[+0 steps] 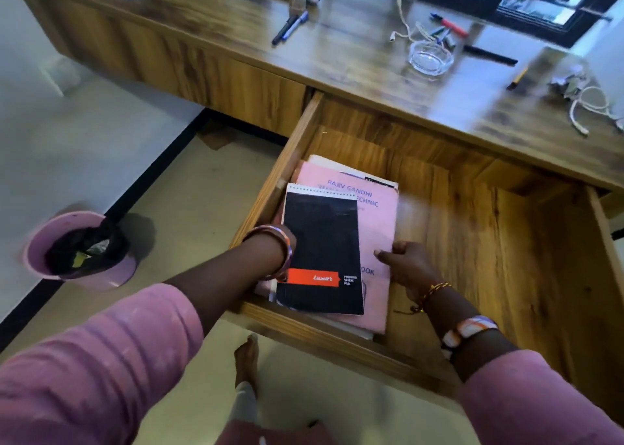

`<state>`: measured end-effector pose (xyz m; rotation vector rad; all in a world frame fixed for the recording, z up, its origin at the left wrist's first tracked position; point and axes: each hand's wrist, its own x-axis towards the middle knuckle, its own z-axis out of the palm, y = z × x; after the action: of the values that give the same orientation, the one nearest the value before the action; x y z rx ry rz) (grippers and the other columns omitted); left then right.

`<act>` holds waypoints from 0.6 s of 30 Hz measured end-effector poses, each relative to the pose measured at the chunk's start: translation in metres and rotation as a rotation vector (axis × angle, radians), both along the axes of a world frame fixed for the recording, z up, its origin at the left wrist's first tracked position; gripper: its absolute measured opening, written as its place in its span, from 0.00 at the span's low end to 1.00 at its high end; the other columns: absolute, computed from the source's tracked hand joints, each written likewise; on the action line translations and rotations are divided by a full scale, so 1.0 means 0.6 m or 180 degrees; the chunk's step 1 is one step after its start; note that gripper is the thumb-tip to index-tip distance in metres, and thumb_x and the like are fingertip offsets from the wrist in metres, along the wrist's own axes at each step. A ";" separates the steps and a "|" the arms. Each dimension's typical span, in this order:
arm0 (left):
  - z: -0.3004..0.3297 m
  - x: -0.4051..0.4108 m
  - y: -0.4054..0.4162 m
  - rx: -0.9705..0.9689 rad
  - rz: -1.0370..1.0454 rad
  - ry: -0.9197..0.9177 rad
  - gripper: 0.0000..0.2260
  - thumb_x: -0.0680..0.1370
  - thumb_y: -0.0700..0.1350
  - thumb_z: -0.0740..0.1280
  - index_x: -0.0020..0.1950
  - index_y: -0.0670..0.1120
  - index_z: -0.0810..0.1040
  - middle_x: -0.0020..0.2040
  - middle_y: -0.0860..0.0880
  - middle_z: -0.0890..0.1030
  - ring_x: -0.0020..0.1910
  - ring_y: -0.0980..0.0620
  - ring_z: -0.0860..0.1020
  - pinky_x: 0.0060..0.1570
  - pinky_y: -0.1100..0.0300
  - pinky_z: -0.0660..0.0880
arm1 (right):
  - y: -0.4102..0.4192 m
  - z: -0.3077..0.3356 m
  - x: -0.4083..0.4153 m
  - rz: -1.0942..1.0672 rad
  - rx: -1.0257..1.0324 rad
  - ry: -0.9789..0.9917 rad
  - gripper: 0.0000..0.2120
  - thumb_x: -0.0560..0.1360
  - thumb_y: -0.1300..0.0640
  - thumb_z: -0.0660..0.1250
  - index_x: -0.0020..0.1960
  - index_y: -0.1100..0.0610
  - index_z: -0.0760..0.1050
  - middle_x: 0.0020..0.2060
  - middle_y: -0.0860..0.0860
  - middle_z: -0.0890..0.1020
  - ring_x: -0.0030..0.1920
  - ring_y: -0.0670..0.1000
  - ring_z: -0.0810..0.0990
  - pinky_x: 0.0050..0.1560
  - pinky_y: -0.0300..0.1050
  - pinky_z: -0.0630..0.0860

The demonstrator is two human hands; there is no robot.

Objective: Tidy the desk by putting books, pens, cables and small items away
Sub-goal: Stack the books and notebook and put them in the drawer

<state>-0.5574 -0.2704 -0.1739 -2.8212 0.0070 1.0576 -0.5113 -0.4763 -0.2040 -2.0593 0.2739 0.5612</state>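
Beige floor nearest, pink bin [81, 249] with black liner sitting by the white wall. Open wooden drawer [472, 242] is holding a stack at its left end: glossy black spiral pad [324, 252] lying on a pink book [374, 228]. Left hand [287, 242] is tucked under the pad's left edge, grip hidden, can't tell. Right hand [405, 262] is touching the pink book's right edge, fingers loosely curled. Beyond, wood-grain desk [354, 60] carrying pens [290, 27], white cables [587, 110], glass ashtray [430, 58].
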 end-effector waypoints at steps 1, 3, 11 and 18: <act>-0.002 0.001 0.003 -0.0078 0.0129 0.0159 0.19 0.78 0.48 0.63 0.64 0.38 0.74 0.63 0.42 0.77 0.61 0.45 0.76 0.58 0.55 0.74 | 0.000 0.000 0.002 0.0054 -0.0037 0.0020 0.09 0.75 0.64 0.66 0.54 0.67 0.76 0.52 0.62 0.81 0.44 0.54 0.81 0.43 0.48 0.80; 0.008 0.003 0.004 -0.0074 0.0056 0.0219 0.16 0.78 0.44 0.61 0.63 0.38 0.75 0.62 0.42 0.77 0.61 0.43 0.76 0.59 0.53 0.75 | -0.003 0.003 0.000 0.0186 -0.0181 0.0055 0.12 0.75 0.65 0.66 0.57 0.68 0.74 0.52 0.60 0.80 0.40 0.49 0.79 0.36 0.40 0.76; 0.021 0.019 -0.043 0.0509 -0.0727 -0.0242 0.13 0.76 0.41 0.63 0.59 0.43 0.78 0.59 0.46 0.80 0.57 0.46 0.79 0.49 0.57 0.76 | -0.002 -0.007 -0.012 0.0557 -0.0747 0.0180 0.04 0.72 0.61 0.70 0.46 0.60 0.76 0.53 0.58 0.81 0.49 0.54 0.80 0.48 0.48 0.79; 0.005 0.022 -0.047 0.0187 -0.0160 -0.0559 0.28 0.79 0.45 0.60 0.76 0.42 0.51 0.75 0.33 0.51 0.67 0.36 0.69 0.61 0.49 0.71 | 0.029 0.003 -0.036 0.1615 -0.2410 -0.0929 0.23 0.75 0.55 0.67 0.65 0.65 0.66 0.61 0.60 0.74 0.61 0.58 0.71 0.60 0.48 0.71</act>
<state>-0.5445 -0.2988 -0.1707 -2.8339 0.0290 0.7841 -0.5330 -0.4588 -0.2021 -2.9413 -0.2675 0.4820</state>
